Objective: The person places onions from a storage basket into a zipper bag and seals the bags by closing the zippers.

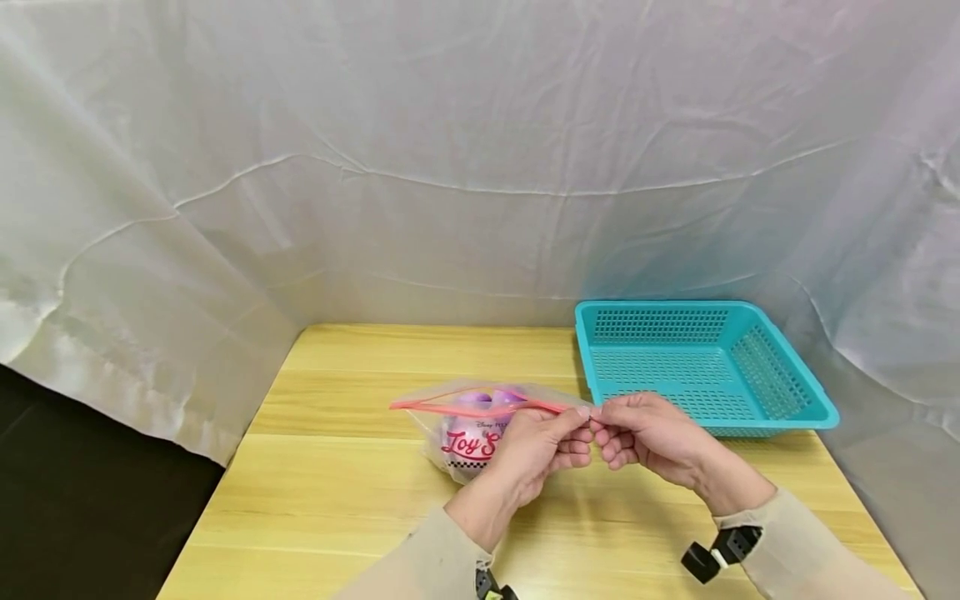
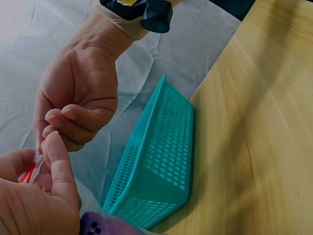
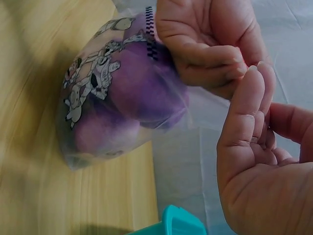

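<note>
A clear zip bag (image 1: 457, 454) with red "Toy Story" lettering and an orange-red zip strip (image 1: 457, 409) rests on the table. Rounded purple items (image 3: 142, 93) fill it, seen through the plastic in the right wrist view. The zip's left half gapes slightly in the head view. At its right end, my left hand (image 1: 536, 446) pinches the strip between thumb and fingers. My right hand (image 1: 652, 437) pinches the corner right beside it, fingertips meeting the left hand's. In the left wrist view, a bit of red strip (image 2: 29, 172) shows between the left fingers.
A turquoise perforated basket (image 1: 667, 367) stands at the back right of the wooden table (image 1: 322, 500), just behind my right hand. Pale cloth (image 1: 450, 233) hangs along the back and sides. A dark area (image 1: 97, 492) lies beyond the table's left edge.
</note>
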The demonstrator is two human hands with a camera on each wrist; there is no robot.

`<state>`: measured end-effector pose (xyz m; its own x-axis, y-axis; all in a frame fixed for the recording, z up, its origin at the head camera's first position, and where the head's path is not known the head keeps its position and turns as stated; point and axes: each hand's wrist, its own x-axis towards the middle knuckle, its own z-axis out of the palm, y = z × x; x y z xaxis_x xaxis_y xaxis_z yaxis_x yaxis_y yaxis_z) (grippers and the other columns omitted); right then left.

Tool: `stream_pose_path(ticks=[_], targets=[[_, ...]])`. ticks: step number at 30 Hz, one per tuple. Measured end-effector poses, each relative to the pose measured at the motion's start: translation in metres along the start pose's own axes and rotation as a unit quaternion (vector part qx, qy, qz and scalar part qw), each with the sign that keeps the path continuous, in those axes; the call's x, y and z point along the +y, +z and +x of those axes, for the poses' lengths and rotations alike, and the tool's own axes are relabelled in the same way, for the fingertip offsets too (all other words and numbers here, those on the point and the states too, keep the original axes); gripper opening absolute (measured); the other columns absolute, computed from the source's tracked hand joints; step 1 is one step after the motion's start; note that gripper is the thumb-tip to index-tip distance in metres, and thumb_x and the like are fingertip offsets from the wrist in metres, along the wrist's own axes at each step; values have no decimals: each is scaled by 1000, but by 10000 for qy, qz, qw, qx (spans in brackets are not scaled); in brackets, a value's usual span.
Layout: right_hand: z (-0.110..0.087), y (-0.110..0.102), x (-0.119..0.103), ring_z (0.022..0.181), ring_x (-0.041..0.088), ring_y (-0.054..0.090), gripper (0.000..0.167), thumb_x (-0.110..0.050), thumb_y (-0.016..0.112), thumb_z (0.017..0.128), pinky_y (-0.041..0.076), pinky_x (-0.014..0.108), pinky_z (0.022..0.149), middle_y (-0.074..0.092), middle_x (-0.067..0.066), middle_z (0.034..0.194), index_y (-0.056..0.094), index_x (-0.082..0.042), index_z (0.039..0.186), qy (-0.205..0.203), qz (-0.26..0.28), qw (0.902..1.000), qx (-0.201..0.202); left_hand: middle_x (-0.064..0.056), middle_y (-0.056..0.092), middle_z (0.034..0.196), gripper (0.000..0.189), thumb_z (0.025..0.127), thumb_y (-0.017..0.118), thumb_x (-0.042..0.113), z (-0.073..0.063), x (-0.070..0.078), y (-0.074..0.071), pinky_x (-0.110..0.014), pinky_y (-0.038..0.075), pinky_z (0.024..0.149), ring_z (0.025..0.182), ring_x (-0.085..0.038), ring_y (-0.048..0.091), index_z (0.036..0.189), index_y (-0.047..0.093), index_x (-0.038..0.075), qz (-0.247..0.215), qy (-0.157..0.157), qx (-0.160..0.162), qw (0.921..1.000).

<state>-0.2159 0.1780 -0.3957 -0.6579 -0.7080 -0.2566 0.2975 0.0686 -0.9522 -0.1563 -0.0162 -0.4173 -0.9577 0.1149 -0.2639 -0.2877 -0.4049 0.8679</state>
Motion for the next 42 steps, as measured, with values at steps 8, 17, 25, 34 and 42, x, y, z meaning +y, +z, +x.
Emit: stream_pose_path(ticks=[8,17,25,34,42], targets=[[1,-3,0,67,5,67,21,-20,58,107,60,24,66,70,-3,81,71,-8,96,-104,-324,9994,89,-6,74,79,21,99,70,14,0,3,-2,-23,61,66,66,-10,69,102,78,-5,144,83,135,9998],[2,-8,5,70,7,70,24,-23,58,108,61,25,69,71,-2,83,72,-9,95,-61,14,9995,308,-5,73,76,27,99,71,16,0,6,-10,-22,61,63,65,-9,71,105,75,-10,51,129,268,9995],[1,0,10,81,12,77,19,-18,60,107,63,29,78,76,3,92,73,-5,107,-211,578,9979,214,-6,74,80,25,102,68,17,2,10,-14,-22,61,65,67,-11,72,104,76,-6,42,-249,-102,9996],[3,4,12,79,13,77,24,-16,52,110,63,29,77,78,4,90,74,-7,106,-358,723,9957,449,-7,74,81,24,102,66,15,3,11,-14,-23,61,66,69,-11,72,105,76,-6,-72,-243,-73,9997],[5,6,11,76,12,77,24,-16,53,110,63,29,74,77,3,87,73,-6,103,-417,712,9951,547,-6,75,78,25,101,67,15,1,14,-15,-23,61,64,65,-11,73,105,77,-8,17,-155,3,9999]])
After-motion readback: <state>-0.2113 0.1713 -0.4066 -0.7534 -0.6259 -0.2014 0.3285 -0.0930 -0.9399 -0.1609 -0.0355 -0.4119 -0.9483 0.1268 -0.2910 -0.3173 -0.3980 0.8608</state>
